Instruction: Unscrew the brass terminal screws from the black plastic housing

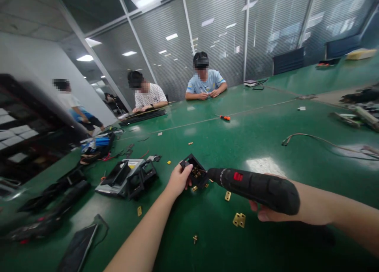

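My left hand (177,180) grips a small black open housing (196,171) by its left side, with brass pieces visible inside. A black cordless drill (251,185) with a red switch is in my right hand (268,212), its fingers wrapped around the grip under the body. The drill's nose points left into the housing; whether the bit touches a screw is too small to tell. Brass plates (239,220) lie below the drill, with another brass plate (227,196) closer to the housing. Small screws (195,239) rest near the table's front.
Left of my arm are a grey-and-black device (122,177), a black frame (142,180), a phone-like slab (78,248) and blue parts (99,143). An orange screwdriver (225,118) and a cable (319,136) lie farther off. Two people sit across the green table (237,137); another stands left.
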A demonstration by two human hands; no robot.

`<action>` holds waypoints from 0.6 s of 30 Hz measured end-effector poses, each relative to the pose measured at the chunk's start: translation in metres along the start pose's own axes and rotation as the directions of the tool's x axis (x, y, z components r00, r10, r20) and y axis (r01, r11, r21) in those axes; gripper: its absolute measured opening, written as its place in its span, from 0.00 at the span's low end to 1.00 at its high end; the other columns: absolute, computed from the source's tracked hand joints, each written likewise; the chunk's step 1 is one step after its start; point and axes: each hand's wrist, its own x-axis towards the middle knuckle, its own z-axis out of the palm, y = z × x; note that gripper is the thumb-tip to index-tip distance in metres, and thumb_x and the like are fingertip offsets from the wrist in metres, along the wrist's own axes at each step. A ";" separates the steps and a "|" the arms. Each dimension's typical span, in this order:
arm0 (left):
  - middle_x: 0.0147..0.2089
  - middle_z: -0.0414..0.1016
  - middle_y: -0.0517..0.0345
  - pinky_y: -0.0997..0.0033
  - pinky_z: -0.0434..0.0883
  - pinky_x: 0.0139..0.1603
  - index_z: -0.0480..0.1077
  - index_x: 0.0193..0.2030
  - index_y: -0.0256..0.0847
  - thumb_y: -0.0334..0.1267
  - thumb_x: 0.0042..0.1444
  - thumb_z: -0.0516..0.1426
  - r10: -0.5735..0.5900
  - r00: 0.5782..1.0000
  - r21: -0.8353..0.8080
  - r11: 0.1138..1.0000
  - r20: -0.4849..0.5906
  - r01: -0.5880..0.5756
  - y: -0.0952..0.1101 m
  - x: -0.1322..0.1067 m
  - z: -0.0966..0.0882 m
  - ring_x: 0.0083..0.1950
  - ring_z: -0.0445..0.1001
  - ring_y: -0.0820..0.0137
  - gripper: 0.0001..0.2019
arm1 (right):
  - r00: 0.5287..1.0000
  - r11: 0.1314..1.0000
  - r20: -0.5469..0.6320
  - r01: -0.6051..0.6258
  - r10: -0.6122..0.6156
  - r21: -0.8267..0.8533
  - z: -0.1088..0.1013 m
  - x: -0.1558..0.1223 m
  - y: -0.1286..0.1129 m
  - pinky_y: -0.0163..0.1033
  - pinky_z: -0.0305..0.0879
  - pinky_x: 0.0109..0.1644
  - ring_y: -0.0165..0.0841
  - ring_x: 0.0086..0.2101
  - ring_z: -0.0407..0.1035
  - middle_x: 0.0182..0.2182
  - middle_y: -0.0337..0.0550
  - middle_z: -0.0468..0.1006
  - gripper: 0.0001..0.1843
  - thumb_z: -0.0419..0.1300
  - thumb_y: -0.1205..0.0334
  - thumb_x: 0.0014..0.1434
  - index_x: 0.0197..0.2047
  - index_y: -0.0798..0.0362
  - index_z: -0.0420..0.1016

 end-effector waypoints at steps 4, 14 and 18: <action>0.19 0.69 0.66 0.77 0.58 0.12 0.65 0.40 0.42 0.59 0.58 0.61 -0.001 1.000 -0.010 1.000 -0.001 0.001 0.000 -0.001 0.000 0.15 0.68 0.72 0.22 | 0.999 0.999 -0.032 -0.045 0.044 -0.029 0.001 -0.002 0.004 0.49 0.74 0.50 0.44 0.43 0.79 0.43 0.48 0.82 0.28 0.72 0.41 0.52 0.48 0.50 0.74; 0.19 0.69 0.66 0.78 0.57 0.12 0.66 0.41 0.42 0.62 0.58 0.60 0.004 1.000 -0.006 1.000 0.005 -0.004 -0.008 0.003 -0.001 0.15 0.68 0.72 0.23 | 0.961 0.964 0.233 -0.196 0.152 0.181 -0.002 0.009 0.011 0.39 0.73 0.40 0.39 0.35 0.81 0.33 0.45 0.84 0.50 0.74 0.49 0.52 0.71 0.52 0.58; 0.19 0.70 0.65 0.78 0.57 0.11 0.65 0.41 0.42 0.63 0.58 0.59 0.001 1.000 -0.005 1.000 0.018 -0.001 -0.009 0.003 -0.002 0.15 0.68 0.72 0.24 | 0.966 0.949 0.253 -0.134 0.061 0.286 -0.005 0.013 0.019 0.34 0.70 0.34 0.36 0.31 0.80 0.28 0.37 0.79 0.56 0.74 0.53 0.53 0.77 0.50 0.49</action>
